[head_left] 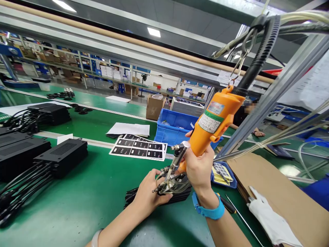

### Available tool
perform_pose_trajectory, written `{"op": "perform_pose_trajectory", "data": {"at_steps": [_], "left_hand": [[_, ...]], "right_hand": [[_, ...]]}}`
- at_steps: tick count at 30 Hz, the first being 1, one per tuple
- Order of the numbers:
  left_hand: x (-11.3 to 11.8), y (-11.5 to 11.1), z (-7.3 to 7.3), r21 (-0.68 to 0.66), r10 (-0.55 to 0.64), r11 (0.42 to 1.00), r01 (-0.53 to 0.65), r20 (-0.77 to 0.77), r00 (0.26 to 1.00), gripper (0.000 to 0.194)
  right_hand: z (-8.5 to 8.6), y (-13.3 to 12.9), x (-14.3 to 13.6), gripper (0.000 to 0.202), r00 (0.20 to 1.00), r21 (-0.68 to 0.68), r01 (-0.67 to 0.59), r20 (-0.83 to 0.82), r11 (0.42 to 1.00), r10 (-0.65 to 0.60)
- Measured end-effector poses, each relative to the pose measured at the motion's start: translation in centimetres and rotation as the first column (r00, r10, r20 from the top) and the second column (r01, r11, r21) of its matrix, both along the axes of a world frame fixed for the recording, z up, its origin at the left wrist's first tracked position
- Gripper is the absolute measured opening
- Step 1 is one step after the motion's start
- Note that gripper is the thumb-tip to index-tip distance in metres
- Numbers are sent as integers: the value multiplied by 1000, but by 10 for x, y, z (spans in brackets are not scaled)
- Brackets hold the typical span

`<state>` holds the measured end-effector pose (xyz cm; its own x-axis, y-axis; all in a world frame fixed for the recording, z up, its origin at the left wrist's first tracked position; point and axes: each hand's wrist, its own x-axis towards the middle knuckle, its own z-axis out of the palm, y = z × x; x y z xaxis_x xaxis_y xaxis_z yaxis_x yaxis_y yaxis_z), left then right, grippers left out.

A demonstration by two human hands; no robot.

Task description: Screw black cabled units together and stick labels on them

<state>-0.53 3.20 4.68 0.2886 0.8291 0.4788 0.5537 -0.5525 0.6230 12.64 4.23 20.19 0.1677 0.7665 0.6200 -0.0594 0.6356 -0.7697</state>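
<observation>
The left hand (147,195) presses flat on the black box (159,199) lying on the green desk (84,202), fingers apart. The right hand (199,168) is closed around the orange screwdriver (214,120) above it; I think the tool should stand straight over the screw. Behind lies a sticker sheet (138,149).

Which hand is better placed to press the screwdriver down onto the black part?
Right: the right hand already grips the orange screwdriver above the black part; the left hand rests on that part.
</observation>
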Motion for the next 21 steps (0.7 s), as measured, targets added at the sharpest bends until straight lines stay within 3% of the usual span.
{"op": "perform_pose_trajectory", "data": {"at_steps": [3,5,10,14,17,21], "left_hand": [[-1,1,6,-18,-38,999,37,-45,998,47],[-6,3,13,-39,-39,999,38,-31,999,50],[-49,25,21,-88,140,987,-136,40,989,58],[-87,46,12,-215,247,937,-276,-153,957,59],[-90,50,6,-216,239,927,-307,-291,926,49],[-58,32,8,-75,225,963,-259,-305,925,39]], "right_hand": [[-3,1,10,19,997,15,-66,-26,998,66],[4,4,21,24,994,22,-84,-72,996,85],[53,13,59,44,983,112,42,-181,993,-21],[78,19,78,54,988,162,48,-150,986,-23],[71,23,81,50,993,126,32,-119,992,-17],[40,29,82,53,998,45,-7,-66,999,10]]}}
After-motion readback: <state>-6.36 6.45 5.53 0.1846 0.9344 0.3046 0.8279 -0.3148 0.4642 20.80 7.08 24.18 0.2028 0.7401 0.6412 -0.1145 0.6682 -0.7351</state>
